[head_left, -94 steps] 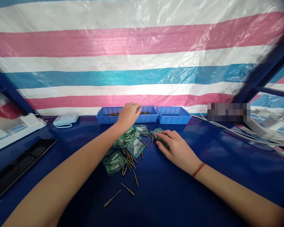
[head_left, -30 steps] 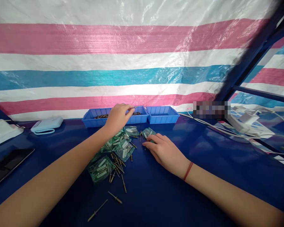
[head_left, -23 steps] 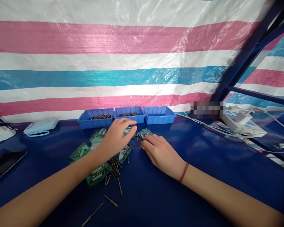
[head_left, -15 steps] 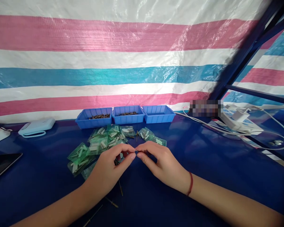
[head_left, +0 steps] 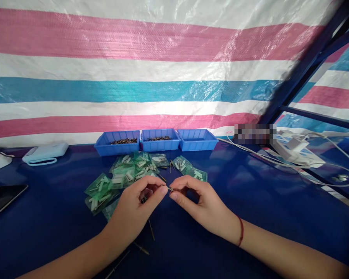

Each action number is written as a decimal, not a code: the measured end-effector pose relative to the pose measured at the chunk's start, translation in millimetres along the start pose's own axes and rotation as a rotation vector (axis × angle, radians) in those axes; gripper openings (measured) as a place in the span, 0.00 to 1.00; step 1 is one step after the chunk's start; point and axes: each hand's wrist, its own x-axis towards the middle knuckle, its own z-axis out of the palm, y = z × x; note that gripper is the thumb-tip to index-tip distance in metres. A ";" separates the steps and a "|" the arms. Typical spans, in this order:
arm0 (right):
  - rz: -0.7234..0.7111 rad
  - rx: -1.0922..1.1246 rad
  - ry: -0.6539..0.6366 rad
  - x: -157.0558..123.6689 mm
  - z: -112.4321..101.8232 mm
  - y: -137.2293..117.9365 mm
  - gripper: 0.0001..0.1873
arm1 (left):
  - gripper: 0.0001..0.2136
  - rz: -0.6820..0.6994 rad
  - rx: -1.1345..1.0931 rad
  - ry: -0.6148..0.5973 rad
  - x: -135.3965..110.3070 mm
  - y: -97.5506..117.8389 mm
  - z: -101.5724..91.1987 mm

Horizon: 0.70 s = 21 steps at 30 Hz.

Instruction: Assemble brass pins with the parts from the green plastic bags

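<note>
Between my two hands is a small thin metal pin (head_left: 169,188), mostly covered by fingertips. My left hand (head_left: 142,203) pinches one end of it with thumb and index finger. Dark metal pieces (head_left: 144,200) show partly under that hand's curled fingers. My right hand (head_left: 202,199), with a red cord at the wrist, has thumb and index finger closed at the pin's other end. Below my left hand lie several slim metal pins with a thicker brass-coloured part, one pin (head_left: 141,248) near the forearm. Green plastic bags (head_left: 123,177) holding white and metal pieces lie just beyond my hands.
Three blue bins stand along the back: the left bin (head_left: 118,149) and middle bin (head_left: 159,145) hold small metal parts, beside a right bin (head_left: 197,145). A phone (head_left: 6,197) and light-blue case (head_left: 45,153) lie left. White cables and a power strip (head_left: 302,153) are at right.
My right hand has drawn slightly right, away from my left fingertips, so more of the pin shows between them. The whole view has shifted a little.
</note>
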 end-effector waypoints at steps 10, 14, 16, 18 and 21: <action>0.119 0.214 -0.098 3.3 2.7 1.2 0.09 | 0.04 0.043 -0.043 0.024 -3.2 -2.3 2.2; 0.114 0.155 -0.096 2.6 3.5 -0.2 0.11 | 0.03 0.080 -0.023 0.029 -4.2 0.0 1.9; 0.090 0.092 -0.020 1.1 3.8 0.0 0.08 | 0.03 0.137 0.021 0.046 -4.6 2.1 1.8; 0.029 0.026 0.086 -1.0 3.7 -0.1 0.04 | 0.03 0.217 0.075 0.070 -5.2 3.5 2.0; -0.099 -0.053 0.173 -3.8 2.8 -1.6 0.03 | 0.05 0.291 0.158 0.054 -6.7 3.7 2.4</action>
